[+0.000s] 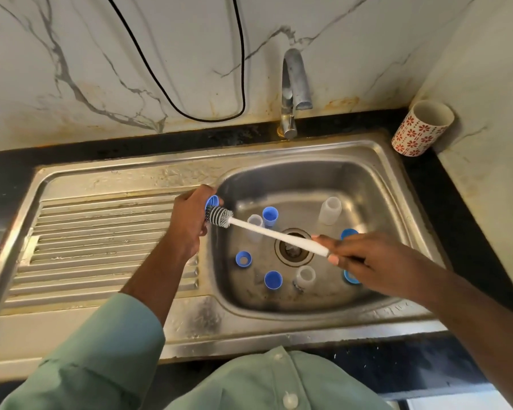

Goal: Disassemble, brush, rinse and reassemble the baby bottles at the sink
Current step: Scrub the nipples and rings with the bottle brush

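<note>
Left hand (190, 220) grips a blue cap (212, 200) over the sink's (279, 324) left rim, likely so drips fall inside, while the right hand (359, 255) pinches the brush (219, 216) handle's end, bristles working the cap, bottles (330, 210) waiting in the basin.

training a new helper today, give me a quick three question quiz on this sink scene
1. True or false: water is running from the tap.
2. Which of the hands holds the brush by its handle? A) left B) right
3. What does the left hand grip against the bristles?

Key
1. False; no stream shows.
2. B, the right hand.
3. A blue bottle part, held over the sink basin's left edge.
</note>
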Motion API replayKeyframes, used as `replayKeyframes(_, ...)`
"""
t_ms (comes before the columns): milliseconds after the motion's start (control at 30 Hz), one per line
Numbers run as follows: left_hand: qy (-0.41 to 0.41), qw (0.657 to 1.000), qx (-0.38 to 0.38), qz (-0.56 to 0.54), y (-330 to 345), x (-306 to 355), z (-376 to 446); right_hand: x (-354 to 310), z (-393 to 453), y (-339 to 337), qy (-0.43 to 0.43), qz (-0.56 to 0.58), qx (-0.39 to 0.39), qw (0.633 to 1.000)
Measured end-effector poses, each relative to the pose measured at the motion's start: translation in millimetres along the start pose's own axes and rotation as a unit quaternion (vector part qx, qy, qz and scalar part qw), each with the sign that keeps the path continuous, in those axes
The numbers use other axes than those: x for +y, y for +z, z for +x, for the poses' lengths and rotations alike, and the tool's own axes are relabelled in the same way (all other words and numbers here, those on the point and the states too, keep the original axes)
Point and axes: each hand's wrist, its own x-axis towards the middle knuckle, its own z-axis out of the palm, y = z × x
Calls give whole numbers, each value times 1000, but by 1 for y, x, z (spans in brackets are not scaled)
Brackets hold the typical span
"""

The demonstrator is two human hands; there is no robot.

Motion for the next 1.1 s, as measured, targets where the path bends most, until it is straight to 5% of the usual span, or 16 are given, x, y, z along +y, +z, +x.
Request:
replayKeyframes(333,-7,1000,-14,21,0,-3,2,1,0,12,98,102,16,990)
replayKeyframes(467,3,1000,11,1,6,-2,4,-6,1,14,94,114,-38,988)
replayKeyframes(567,-1,1000,-1,0,8,-3,5,-3,2,17,114,182,15,977)
replayKeyframes(633,0,1000,-24,9,11,-1,5,-6,0,29,112,107,43,987)
replayKeyframes(700,-12,1000,-5,-1,15,-1,7,-8,-2,40,47,-86,87,991)
replayKeyframes(800,-48,998,6,-28,21,-6,6,3,-1,40,6,-239,230,943)
replayKeyframes(867,-68,995,-32,-65,23,-8,5,10,5,33,82,-184,234,951)
replayKeyframes(1000,-112,978,-91,-151,27,1,5,3,11,46,193,115,77,971)
replayKeyframes(1100,-117,974,-73,-182,30,8,9,-14,7,49,257,404,-44,877)
